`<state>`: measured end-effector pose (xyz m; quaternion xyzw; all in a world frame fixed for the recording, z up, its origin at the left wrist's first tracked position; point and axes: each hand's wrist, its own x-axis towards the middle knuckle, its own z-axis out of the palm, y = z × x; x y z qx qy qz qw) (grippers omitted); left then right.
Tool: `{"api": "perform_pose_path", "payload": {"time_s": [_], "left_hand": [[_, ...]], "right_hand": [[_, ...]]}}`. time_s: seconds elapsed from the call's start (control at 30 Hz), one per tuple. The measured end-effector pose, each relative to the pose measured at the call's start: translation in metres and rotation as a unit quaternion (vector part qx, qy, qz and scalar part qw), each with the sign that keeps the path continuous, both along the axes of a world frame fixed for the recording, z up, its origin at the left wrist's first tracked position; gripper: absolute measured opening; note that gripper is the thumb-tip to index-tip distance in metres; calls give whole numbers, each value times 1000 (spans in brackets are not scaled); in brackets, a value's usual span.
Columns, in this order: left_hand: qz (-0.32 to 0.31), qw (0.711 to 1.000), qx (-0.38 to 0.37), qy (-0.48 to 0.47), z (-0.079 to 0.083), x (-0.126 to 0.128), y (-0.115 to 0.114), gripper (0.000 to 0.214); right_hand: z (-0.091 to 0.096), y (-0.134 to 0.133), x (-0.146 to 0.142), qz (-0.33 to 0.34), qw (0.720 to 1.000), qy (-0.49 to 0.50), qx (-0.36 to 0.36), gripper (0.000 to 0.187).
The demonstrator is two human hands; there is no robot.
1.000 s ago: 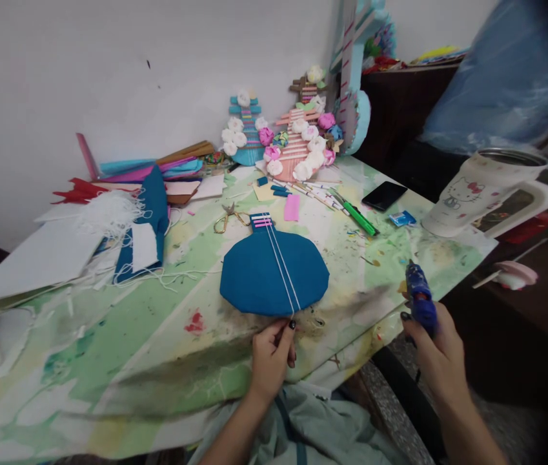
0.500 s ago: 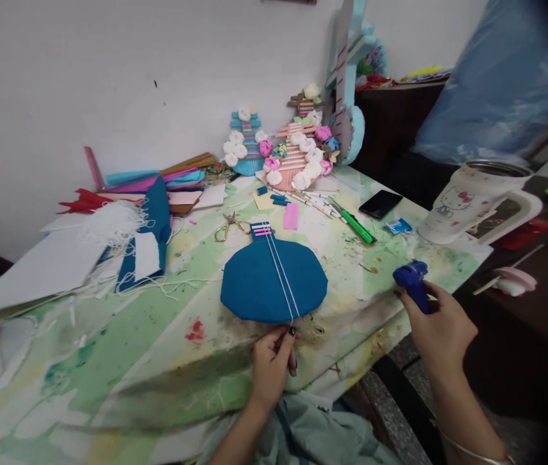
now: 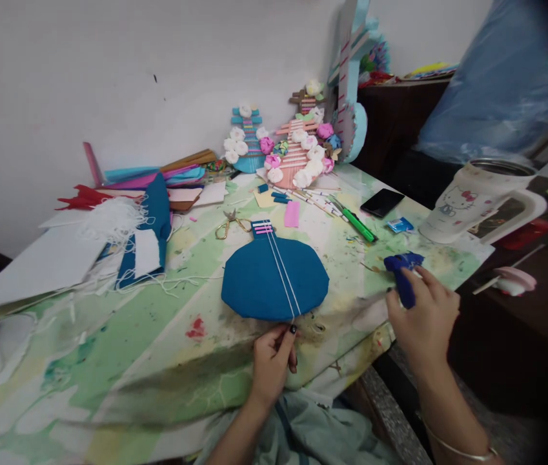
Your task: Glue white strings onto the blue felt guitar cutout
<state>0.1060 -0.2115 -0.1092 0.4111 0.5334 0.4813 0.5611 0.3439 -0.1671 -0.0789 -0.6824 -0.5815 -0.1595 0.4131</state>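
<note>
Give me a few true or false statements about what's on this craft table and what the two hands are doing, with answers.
1. The left hand pinches the white strings at the lower edge of the blue felt guitar. True.
2. The right hand holds the scissors. False: it holds a blue glue gun; the scissors lie on the table beside the guitar's neck.
3. The black phone lies near the green pen. True.
4. The Hello Kitty cup stands left of the guitar. False: it stands at the table's right end.
</note>
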Motion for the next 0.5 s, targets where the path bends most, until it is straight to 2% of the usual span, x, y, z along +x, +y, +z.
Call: {"api": "perform_pose_path", "payload": {"time_s": [0.07,0.13,0.2,0.3,0.43,0.5], "left_hand": [[0,1000,5,-1,-1,0,0,49],[1,1000,8,-1,-1,1,1,49],[2,1000,6,-1,1,1,1,50],[2,1000,2,-4,3,1,2,50],[10,1000,-2,3,3,0,1,50],[11,1000,-3,7,2,-1,1,50]], "right_hand": [[5,-4,-20,137,990,-14,6,42],[7,-3,-41,266,963,-41,-29,52],[4,2,-56,333,938,-70,-64,61],[-3,12,-63,339,934,-101,-59,65],[-13,11,-52,237,967,-86,35,66],[-18,4,-44,229,970,-67,42,62]]}}
